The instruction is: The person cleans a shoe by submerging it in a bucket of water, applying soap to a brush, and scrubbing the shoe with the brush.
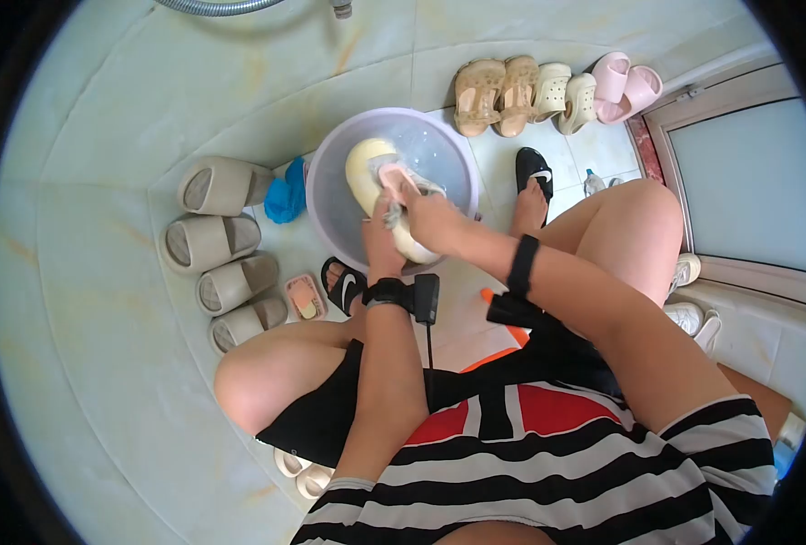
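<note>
A lavender basin (pixel 326 213) with water (pixel 430 141) in it stands on the floor. Over it a pale yellow shoe (pixel 367 177) is tilted, with white and greyish parts at its side. My left hand (pixel 382 243) is closed around the shoe's near side, its fingers partly hidden. Pressed against the shoe is a pink brush (pixel 394 176), with my right hand (pixel 432 221) closed on it. The brush's bristles are hard to see.
Grey slippers (pixel 208 241) line the left wall, near a blue bag (pixel 286 193) and a pink soap dish (pixel 306 297). Brown clogs (pixel 480 91), cream clogs (pixel 578 103) and pink slides (pixel 627 88) stand behind the basin. A frosted door (pixel 753 173) is at right.
</note>
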`<state>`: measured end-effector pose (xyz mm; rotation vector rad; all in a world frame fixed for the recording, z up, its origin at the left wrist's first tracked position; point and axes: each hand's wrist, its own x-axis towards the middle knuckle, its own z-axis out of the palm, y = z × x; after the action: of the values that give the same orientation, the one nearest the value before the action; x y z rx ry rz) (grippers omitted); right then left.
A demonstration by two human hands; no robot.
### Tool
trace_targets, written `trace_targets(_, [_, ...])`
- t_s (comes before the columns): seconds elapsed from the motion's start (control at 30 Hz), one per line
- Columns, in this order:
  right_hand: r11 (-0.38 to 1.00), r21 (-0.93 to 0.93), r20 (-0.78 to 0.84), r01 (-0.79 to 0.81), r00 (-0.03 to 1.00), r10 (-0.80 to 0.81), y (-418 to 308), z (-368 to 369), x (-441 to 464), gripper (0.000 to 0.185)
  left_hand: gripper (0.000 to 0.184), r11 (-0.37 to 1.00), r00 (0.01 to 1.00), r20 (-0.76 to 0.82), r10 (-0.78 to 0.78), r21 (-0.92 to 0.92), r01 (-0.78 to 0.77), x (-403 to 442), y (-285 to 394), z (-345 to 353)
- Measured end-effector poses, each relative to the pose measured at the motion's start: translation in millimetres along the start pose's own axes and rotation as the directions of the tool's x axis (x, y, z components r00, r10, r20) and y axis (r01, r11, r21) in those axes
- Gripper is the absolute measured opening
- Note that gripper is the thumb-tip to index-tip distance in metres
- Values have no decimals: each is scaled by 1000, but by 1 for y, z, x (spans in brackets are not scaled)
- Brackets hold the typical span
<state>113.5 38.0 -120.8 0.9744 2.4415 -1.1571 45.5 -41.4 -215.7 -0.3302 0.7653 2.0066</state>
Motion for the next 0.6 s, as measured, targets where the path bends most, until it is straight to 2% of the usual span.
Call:
trace_targets(0.03, [994,-81,-101,68,992,-76,11,9,16,51,41,986,993,-47,105,134,-98,0,-2,4])
trace_targets(0.07, [993,-98,-111,64,991,-75,9,4,21,56,41,944,973,-82,216,271,-186,-1,-4,6])
trace_targets(0.2, [989,-150,-64,15,998,-25,20,4,64,60,45,960,959,-176,220,211,-182,-3,-7,12])
trace_targets(0.27, [999,-36,-203,1,979,-8,41,12,99,59,44,936,955,-160,250,292,-196,-15,-6,19])
trace_targets(0.3, [1000,-31,-198,6,980,-12,38,8,96,59,44,934,953,-165,256,298,-199,-14,-2,21])
trace_targets(0.37, [999,-9,-97,-37,995,36,29,-4,82,50,45,929,956,-60,286,260,-261,-12,1,21])
trace_targets(0.4, [987,-109,-113,115,985,-127,26,-6,77,42,47,937,963,-82,257,263,-228,-10,3,19])
trace_targets(0.43, [987,-113,-115,116,985,-129,21,-7,72,42,47,938,963,-80,258,260,-230,-7,3,18])
trace_targets(0.5, [1000,-18,112,-8,994,10,11,-8,57,41,51,976,959,-209,191,147,-162,-2,2,17])
trace_targets(0.53, [1000,-23,108,-12,994,14,14,-1,51,41,51,977,961,-205,187,143,-159,2,-1,13])
trace_targets(0.6, [956,-215,177,201,970,-164,19,14,38,43,56,925,929,-174,326,261,-275,8,-6,5])
